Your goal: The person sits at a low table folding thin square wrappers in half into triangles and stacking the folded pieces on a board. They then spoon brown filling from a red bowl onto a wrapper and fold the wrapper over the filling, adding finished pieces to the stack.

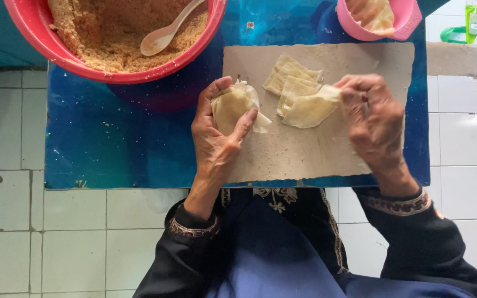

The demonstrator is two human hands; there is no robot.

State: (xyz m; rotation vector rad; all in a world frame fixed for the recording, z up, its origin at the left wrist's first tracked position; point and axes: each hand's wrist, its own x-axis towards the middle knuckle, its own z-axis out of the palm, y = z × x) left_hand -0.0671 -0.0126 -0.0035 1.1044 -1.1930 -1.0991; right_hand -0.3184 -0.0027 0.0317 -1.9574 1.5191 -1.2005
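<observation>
Our left hand point(219, 129) is curled around a folded pastry wrapper point(236, 107), thumb on one side and fingers over the other, holding it just above the near-left part of the beige board point(305, 154). A corner of the wrapper sticks out past our fingertips toward the right.

Our right hand point(374, 118) pinches the edge of a second folded wrapper point(310, 110) — this one lies on the board, its right end caught between thumb and fingers. Both hands are therefore closed on dough, each on its own piece, with a small gap of board between the two pieces.

Just behind the pinched one we note a short stack of flat wrappers point(293, 77), overlapping, touching the piece our right hand grips.

The board lies on a blue table point(117, 138). At the far left of the table stands a large red bowl point(34, 33) full of crumbly brown filling point(100, 27), with a pale spoon point(164, 30) lying in it. At the far right corner sits a small pink bowl point(401, 25) holding more pale dough — we cannot tell its form.

White floor tiles point(56, 243) surround the table; our dark sleeves show embroidered cuffs point(398, 205).
</observation>
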